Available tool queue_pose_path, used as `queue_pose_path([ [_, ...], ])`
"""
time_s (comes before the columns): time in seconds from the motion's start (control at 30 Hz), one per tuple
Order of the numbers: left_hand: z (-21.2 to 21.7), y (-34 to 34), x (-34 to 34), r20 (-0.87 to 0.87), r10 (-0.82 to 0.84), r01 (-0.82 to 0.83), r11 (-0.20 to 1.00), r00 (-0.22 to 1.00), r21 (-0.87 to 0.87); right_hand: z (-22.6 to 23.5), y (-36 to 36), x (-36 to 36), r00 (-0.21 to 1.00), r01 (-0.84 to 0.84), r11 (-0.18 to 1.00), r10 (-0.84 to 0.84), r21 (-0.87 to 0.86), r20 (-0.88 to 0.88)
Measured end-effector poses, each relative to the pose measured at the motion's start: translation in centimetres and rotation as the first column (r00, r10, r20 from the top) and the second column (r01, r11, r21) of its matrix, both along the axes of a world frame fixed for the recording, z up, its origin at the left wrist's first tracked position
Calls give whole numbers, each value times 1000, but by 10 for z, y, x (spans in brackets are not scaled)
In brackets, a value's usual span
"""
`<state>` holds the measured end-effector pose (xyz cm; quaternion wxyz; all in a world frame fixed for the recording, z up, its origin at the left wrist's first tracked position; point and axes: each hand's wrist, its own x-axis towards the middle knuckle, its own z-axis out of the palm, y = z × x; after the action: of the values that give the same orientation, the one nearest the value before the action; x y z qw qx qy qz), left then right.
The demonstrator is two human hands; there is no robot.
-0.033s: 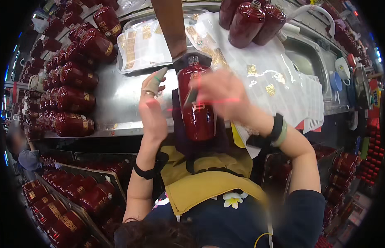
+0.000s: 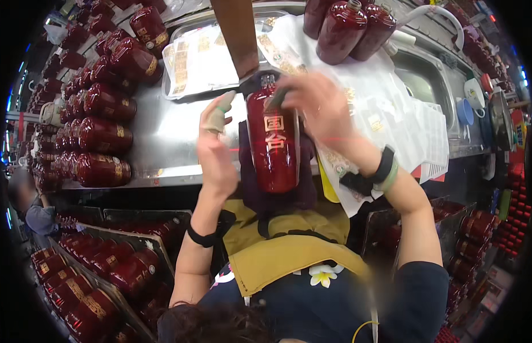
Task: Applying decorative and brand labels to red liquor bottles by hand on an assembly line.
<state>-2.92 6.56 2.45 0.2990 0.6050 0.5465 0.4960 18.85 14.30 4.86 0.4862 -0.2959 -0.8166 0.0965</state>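
Observation:
In front of me lies a dark red glossy bottle [image 2: 274, 166], its clear neck pointing away, on a dark cloth [image 2: 306, 200]. Two gold characters run down its face. My right hand [image 2: 320, 108] is over the bottle's upper part, its bent fingers closed round a small dark grey flat piece [image 2: 276, 99]; motion blurs the fingertips. To the left of the bottle, my left hand [image 2: 216, 157] is raised with fingers apart and nothing in it. Pale finger covers [image 2: 217, 118], one with a green band, sit on its fingers.
Rows of red bottles [image 2: 109, 103] line the left side; more stand in crates [image 2: 106, 260] below. A tray [image 2: 169, 94] with gold sticker sheets [image 2: 192, 57] lies behind a brown post [image 2: 234, 34]. White paper [image 2: 386, 114] covers the right side beside a sink [image 2: 420, 74].
My right hand has moved up and away from the bottle's middle, uncovering the two gold characters. The left hand has shifted slightly. The white paper on the right has moved a little.

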Motion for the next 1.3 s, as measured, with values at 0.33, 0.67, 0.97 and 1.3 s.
queue_pose_path([
  [0.33,-14,-47,23,-252,-121,169,969,960,180,-18,-35,23,987,-33,970,-6,243,158],
  [0.67,13,20,15,-311,-235,286,950,921,129,0,-53,17,966,150,924,-212,-353,-145],
  [0.97,2,16,0,-93,-217,224,971,972,83,40,15,7,900,322,932,-356,168,251],
  [1.3,-6,3,-5,28,-77,77,997,997,-16,17,-74,7,888,-408,908,371,94,272],
])
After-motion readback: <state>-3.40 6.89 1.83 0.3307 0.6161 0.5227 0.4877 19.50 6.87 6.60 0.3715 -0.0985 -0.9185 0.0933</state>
